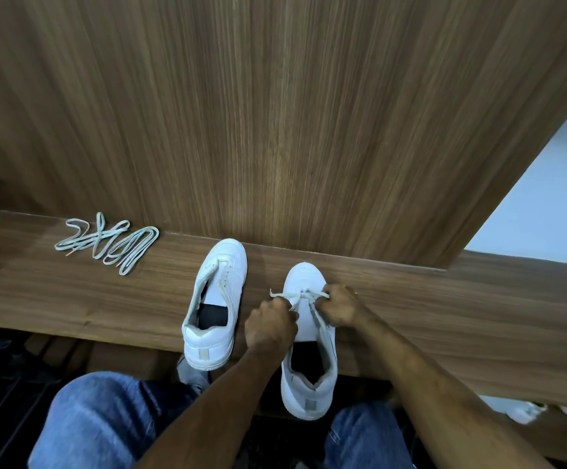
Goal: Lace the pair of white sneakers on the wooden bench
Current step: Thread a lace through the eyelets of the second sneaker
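Sneakers, both white, stand side by side on the wooden bench [72, 299], toes toward the back panel [309, 113] and heels toward the person, so each long axis runs away from the body.

Far left, a spare lace [106, 242] lies in a loose tangle on the bench top, well apart from both shoes and beyond either hand's present position. It looks meant for the unlaced sneaker [216, 302], which stands next, its eyelets seemingly bare and its heel just over the bench's front edge.

The left hand [270, 328] sits between the two shoes, fingers curled, pinching one end of the threaded lace [304, 294] just beside the laced sneaker [309, 340]. That lace crosses the lowest eyelets near the toe, with its ends splayed to either side. The right hand [341, 308] grips the other end on the shoe's far side, fingers closed around it.

Both hands flank the toe end, so the lacing has to travel back along the shoe toward the heel and the person. I judge only the first row done. The heel overhangs the front edge, so a hard pull toward the body could tip the shoe off. Bare bench lies to the right.
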Demonstrator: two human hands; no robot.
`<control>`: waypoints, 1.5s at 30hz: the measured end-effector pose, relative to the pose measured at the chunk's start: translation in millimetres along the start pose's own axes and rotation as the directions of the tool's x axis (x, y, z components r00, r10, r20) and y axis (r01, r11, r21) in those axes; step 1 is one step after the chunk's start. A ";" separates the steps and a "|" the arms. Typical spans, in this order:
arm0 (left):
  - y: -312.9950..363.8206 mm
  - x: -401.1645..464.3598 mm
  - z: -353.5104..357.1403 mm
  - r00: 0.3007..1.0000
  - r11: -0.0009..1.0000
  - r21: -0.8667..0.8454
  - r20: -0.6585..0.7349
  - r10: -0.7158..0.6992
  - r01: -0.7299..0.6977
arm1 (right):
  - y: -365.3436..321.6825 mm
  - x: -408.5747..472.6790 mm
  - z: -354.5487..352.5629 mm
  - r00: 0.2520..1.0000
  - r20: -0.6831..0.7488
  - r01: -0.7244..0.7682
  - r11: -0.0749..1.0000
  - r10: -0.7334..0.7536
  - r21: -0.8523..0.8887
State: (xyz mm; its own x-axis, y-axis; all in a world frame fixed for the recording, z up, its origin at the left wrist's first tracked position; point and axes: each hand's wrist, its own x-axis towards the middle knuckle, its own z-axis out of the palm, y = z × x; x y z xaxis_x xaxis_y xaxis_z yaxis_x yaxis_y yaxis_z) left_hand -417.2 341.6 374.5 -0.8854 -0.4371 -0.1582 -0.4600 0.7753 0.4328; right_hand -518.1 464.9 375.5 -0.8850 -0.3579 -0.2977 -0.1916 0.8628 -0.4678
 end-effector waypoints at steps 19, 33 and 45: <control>3.9 -1.4 -7.0 0.999 1.000 -0.010 0.014 -0.028 0.028 | -19.2 -28.0 -58.4 0.978 -0.188 0.106 0.574 0.085 0.812; 106.2 -18.1 -6.1 0.811 0.482 -0.848 0.117 0.573 -0.219 | -20.8 -67.7 -106.0 0.942 -0.290 0.279 0.087 0.167 0.956; 152.5 -22.4 -18.5 0.793 0.447 -0.848 0.054 0.607 -0.285 | 108.2 -88.5 -92.9 0.790 -0.544 0.254 0.657 0.283 0.710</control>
State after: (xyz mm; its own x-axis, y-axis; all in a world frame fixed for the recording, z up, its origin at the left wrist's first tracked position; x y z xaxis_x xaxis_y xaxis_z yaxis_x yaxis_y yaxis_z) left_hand -466.3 461.2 460.4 -0.9847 0.1491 0.0898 0.1030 0.0838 0.9911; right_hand -499.9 623.1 428.5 -0.9841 0.1557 0.0858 -0.0496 0.2228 -0.9736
